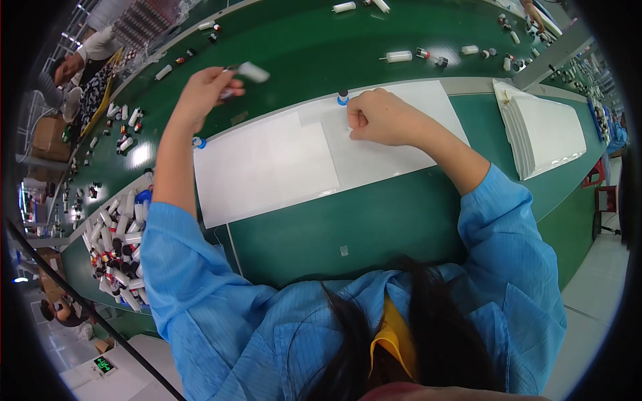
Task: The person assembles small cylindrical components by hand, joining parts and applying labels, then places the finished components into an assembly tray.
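Note:
My left hand (212,93) is raised over the far green surface, fingers closed on one end of a white cylinder (254,71). That cylinder is smeared by motion. My right hand (384,117) hovers at or rests on a white sheet (267,167), its fingers curled into a pinch; a tiny pale bit shows at the fingertips, too small to name. Just beyond that hand stands a small blue and black part (343,97) at the sheet's far edge. Another small blue part (199,142) sits at the sheet's left corner, beside my left forearm.
A heap of white cylinders (120,234) with dark ends fills a bin on the left. Several more cylinders (399,57) lie scattered across the green belt (301,40). A stack of white sheets (545,130) lies on the right, near a grey post (555,55). Another person (87,57) is at far left.

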A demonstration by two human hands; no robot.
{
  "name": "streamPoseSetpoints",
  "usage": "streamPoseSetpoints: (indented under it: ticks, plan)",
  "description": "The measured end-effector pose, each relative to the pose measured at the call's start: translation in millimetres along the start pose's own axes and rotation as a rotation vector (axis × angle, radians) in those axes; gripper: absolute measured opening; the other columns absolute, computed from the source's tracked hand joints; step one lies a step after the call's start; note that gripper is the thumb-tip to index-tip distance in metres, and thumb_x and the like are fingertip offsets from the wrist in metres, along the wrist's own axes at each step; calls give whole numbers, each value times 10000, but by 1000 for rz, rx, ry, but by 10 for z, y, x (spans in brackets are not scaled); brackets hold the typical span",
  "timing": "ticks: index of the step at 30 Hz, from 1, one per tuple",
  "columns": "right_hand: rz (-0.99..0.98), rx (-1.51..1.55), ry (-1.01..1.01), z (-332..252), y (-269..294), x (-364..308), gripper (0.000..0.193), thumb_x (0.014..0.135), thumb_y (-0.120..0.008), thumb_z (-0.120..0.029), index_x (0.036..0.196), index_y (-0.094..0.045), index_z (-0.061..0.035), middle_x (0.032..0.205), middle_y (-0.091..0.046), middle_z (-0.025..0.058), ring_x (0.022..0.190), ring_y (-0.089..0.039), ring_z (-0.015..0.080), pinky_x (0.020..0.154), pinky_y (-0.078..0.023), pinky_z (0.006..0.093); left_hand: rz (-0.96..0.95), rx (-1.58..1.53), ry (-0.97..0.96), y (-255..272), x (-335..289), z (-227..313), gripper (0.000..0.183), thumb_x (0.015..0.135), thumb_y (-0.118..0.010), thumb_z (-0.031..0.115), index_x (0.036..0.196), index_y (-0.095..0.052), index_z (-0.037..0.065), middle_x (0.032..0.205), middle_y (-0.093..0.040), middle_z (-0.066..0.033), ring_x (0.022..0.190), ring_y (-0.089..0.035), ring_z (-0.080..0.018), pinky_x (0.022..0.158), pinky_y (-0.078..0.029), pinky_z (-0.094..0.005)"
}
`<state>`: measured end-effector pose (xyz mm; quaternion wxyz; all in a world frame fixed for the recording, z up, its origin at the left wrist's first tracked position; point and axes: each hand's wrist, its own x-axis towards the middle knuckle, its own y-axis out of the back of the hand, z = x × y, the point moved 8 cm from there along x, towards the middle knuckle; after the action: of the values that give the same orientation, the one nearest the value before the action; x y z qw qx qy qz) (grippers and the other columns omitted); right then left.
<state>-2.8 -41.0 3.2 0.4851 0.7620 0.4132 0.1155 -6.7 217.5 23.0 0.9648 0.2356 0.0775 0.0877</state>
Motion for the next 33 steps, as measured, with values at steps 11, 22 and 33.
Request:
streamPoseSetpoints:
  ticks: [11,22,33]
  plan:
    - [264,1586,368,-46,233,110,126,808,-613,-152,804,-499,-100,828,-522,-5,808,-491,94,716,-389,253,-531,-1171,32,-1359,-473,478,256,904,-410,178,1056,-481,-16,751,-482,-37,651,-454,-126,795,-426,-328]
    - [438,1588,419,-210,114,-20,135,825,-595,-176,811,-499,-81,754,-582,46,688,-548,109,686,-405,246,-377,-1056,-132,-1450,-612,666,268,864,-337,102,1120,-414,91,812,-430,-19,764,-413,-116,791,-353,-299]
    - [496,1612,355,-139,56,3,126,821,-592,-157,806,-509,-64,688,-587,51,650,-561,110,628,-412,231,-359,-1012,-274,-1519,-643,636,365,848,-415,186,1200,-386,95,910,-432,-21,885,-405,-139,829,-320,-297]
